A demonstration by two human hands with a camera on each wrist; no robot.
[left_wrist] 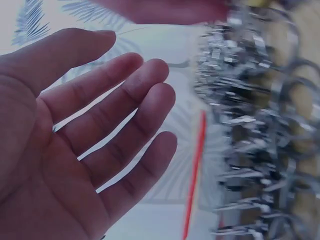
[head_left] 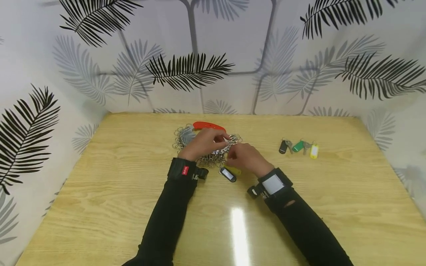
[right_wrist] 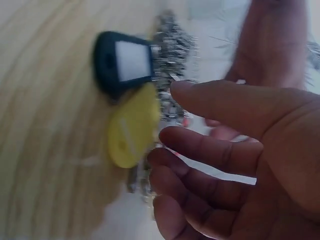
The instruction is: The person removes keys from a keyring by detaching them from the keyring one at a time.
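My left hand hovers over a pile of metal key rings with clasps. In the left wrist view its fingers are extended and spread, with nothing in the palm. Just right of it, my right hand is at the near right side of the pile. The right wrist view shows its fingers loosely bent, thumb apart from the index finger, nothing between them. Beside this hand lie a dark key tag with a white label and a yellow key tag, partly overlapping. Parts of the pile are hidden under the hands.
A curved red strip lies behind the pile. To the right on the wooden table are a black tag, a green tag and a yellow tag, with silver keys among them. A leaf-patterned curtain hangs behind the table.
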